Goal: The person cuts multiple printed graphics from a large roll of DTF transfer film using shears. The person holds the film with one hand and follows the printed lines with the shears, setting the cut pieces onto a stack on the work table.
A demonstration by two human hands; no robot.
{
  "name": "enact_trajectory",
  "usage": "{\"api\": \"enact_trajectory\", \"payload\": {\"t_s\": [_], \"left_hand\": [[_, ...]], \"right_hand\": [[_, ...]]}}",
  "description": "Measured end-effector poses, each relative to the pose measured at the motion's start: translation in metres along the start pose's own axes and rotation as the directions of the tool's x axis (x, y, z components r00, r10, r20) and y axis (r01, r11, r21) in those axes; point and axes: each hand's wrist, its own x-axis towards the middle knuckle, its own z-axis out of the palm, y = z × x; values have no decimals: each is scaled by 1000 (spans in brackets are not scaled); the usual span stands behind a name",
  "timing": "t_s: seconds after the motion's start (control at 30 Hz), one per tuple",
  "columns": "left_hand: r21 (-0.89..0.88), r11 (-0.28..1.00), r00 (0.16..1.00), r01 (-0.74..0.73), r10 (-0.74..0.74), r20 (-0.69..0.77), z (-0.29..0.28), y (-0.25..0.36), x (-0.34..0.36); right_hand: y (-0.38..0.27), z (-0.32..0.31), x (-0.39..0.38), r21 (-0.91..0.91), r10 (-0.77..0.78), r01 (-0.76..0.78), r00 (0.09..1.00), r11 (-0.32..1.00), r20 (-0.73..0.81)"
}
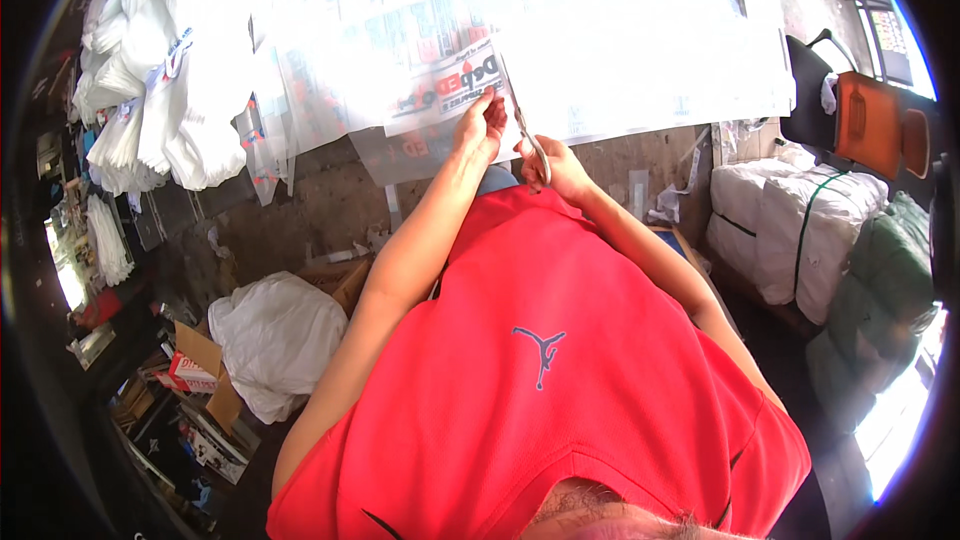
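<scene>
My right hand (562,170) is wrapped round the handles of a long pair of scissors (517,112), whose blades point away from me over the sheets. Just left of the blades, my left hand (482,128) pinches the near edge of a thin white plastic sheet (425,98) printed in red and black. That sheet lies over wide translucent film (620,70) covering the bright work table. Strong glare hides the scissor tips and much of the film. Part of another printed sheet (385,155) hangs below the table's front edge.
Bundles of white plastic bags (150,90) hang at the left. Below them are a stuffed white sack (280,340) and an opened cardboard box (205,365). Strapped white bales (800,225), a green sack (870,280) and an orange-backed chair (865,125) stand at the right.
</scene>
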Motion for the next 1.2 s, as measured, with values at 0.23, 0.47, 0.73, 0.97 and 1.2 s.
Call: {"api": "enact_trajectory", "payload": {"t_s": [0.23, 0.47, 0.73, 0.97, 1.2], "left_hand": [[48, 998, 999, -40, 39, 19, -1, 3, -11], [85, 995, 998, -58, 58, 11, -4, 15, -14], [121, 992, 999, -21, 25, -28, -8, 22, -14], [288, 951, 993, -111, 97, 62, 21, 35, -31], [460, 790, 914, -406, 341, 221, 163, 24, 29]], "right_hand": [[-5, 8, 22, 105, -32, 36, 999, 994, -34], [-8, 18, 30, -12, -18, 17, 994, 1000, -111], [-18, 14, 64, 102, -15, 27, 993, 994, -117], [-53, 6, 44, 165, -24, 45, 992, 985, -127], [-61, -95, -12, 103, -153, 202, 921, 974, -358]]}}
